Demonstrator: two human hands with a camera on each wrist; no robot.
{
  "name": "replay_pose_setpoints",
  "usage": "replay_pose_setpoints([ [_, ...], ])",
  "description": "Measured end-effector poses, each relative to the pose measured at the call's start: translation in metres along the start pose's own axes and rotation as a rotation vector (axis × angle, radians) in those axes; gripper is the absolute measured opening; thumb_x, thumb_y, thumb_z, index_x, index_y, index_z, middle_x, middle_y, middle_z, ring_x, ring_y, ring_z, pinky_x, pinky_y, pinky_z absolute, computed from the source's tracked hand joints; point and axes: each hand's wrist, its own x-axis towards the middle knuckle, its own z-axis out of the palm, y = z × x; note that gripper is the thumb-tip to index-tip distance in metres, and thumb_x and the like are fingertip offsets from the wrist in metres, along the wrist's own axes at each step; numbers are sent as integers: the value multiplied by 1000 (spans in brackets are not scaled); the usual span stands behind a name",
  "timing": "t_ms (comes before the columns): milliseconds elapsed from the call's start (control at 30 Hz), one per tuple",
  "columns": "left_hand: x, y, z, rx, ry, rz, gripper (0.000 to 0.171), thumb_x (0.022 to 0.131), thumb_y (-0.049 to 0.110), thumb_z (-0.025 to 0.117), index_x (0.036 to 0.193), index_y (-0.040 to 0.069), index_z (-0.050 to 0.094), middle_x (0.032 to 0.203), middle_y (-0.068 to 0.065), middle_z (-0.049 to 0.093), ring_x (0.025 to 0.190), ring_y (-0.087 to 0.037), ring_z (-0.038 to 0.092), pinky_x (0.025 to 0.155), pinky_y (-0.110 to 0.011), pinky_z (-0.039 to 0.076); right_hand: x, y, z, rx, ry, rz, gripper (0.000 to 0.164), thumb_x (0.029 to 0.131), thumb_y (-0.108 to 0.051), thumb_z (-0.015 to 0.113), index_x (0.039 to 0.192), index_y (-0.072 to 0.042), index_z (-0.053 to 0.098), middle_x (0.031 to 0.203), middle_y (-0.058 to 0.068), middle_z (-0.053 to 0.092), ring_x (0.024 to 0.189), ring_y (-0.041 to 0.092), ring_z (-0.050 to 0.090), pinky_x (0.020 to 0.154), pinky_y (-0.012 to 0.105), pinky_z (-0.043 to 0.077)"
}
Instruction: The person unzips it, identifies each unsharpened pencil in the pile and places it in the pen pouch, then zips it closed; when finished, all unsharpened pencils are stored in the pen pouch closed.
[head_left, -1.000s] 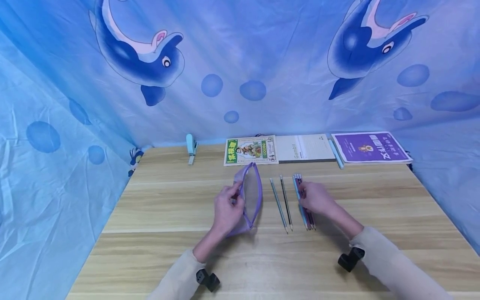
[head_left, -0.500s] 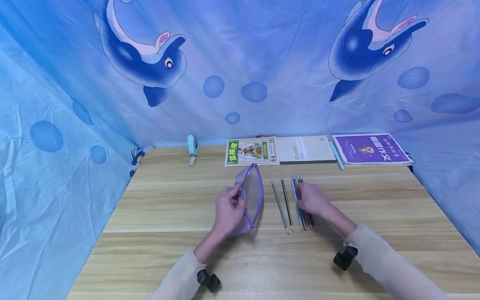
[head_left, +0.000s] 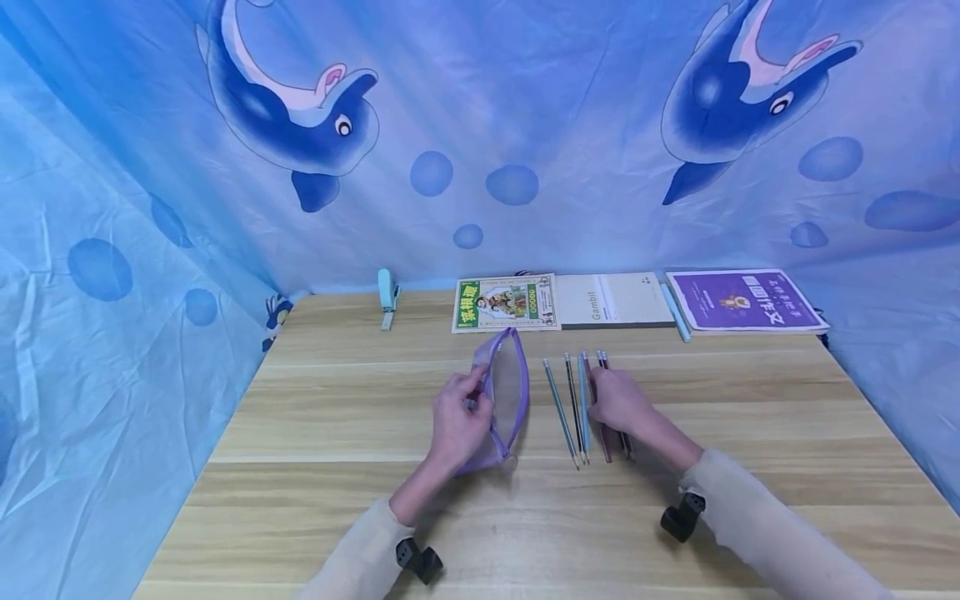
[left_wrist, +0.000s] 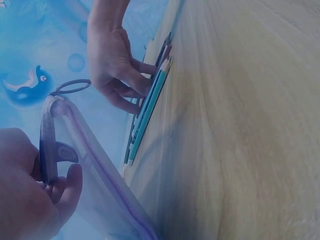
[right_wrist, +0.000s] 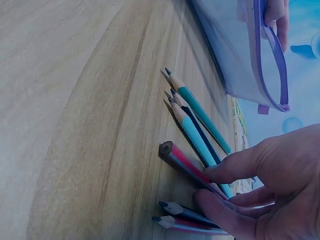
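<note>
My left hand (head_left: pixel 459 421) grips one side of a translucent pencil pouch (head_left: pixel 504 400) with a purple zipper; its mouth gapes wide. My right hand (head_left: pixel 621 400) is over the pencils to the right, its thumb and a finger on either side of a red-striped pencil (right_wrist: pixel 186 169) with a blunt, flat end. Left of that lie a light blue pencil (right_wrist: pixel 196 137), a black pencil (head_left: pixel 574 404) and a teal pencil (right_wrist: pixel 205 117). Dark striped pencils (right_wrist: pixel 187 212) lie below the fingers in the right wrist view. The fingers hide parts of several pencils.
Along the table's back edge lie a green picture book (head_left: pixel 506 302), a white notepad (head_left: pixel 615 300), a light blue pen (head_left: pixel 677 315) and a purple book (head_left: pixel 744 300). A light blue stapler (head_left: pixel 387 296) stands at the back left. A dolphin-print curtain (head_left: pixel 480 125) hangs behind the table.
The light blue pencil has moved left, out of the right-hand group, to beside the black pencil. My right hand has shifted slightly left. The left hand and pouch have stayed nearly still.
</note>
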Motion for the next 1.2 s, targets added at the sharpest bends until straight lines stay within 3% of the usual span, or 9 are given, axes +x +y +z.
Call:
replay_pose_setpoints([
  [233, 1, 0, 1, 11, 8, 18, 49, 74, -17, 59, 121, -11, 65, 83, -13, 63, 71, -23, 62, 59, -25, 57, 4, -3, 0, 21, -27, 40, 29, 77, 9, 67, 105, 6, 60, 75, 9, 56, 60, 20, 56, 48, 29, 51],
  [467, 0, 1, 1, 17, 5, 2, 47, 75, -15, 60, 122, -10, 66, 84, -13, 63, 71, -23, 62, 59, -25, 57, 3, -3, 2, 104, -47, 80, 28, 73, 8, 68, 97, 3, 55, 75, 12, 56, 57, 22, 57, 45, 29, 51],
  [700, -2, 2, -1, 20, -5, -28, 46, 77, -14, 60, 123, -9, 65, 86, -13, 63, 74, -23, 63, 62, -26, 57, 1, 2, 0, 386, -101, 171, 56, 75, 7, 71, 126, 9, 48, 88, 18, 58, 61, 26, 61, 49, 34, 56],
  [867, -2, 2, -3, 25, -10, -41, 46, 78, -14, 60, 123, -9, 65, 87, -13, 63, 75, -23, 63, 63, -26, 57, -1, -5, -7, 581, -103, 112, 60, 79, 9, 68, 135, 8, 43, 96, 19, 57, 73, 28, 62, 57, 38, 59],
  [1067, -1, 4, -4, 24, 0, -33, 46, 78, -13, 60, 123, -9, 65, 86, -12, 62, 74, -23, 63, 62, -26, 57, -4, -38, -15, 807, -63, 80, 70, 76, 12, 61, 142, 5, 39, 101, 16, 48, 78, 26, 58, 63, 42, 61],
  [1200, 0, 6, -3, 13, 14, -32, 45, 78, -14, 60, 122, -10, 65, 85, -12, 62, 73, -24, 63, 62, -26, 57, -6, -66, -18, 927, 14, 42, 68, 76, 15, 57, 140, 3, 37, 102, 17, 48, 75, 26, 60, 64, 43, 61],
])
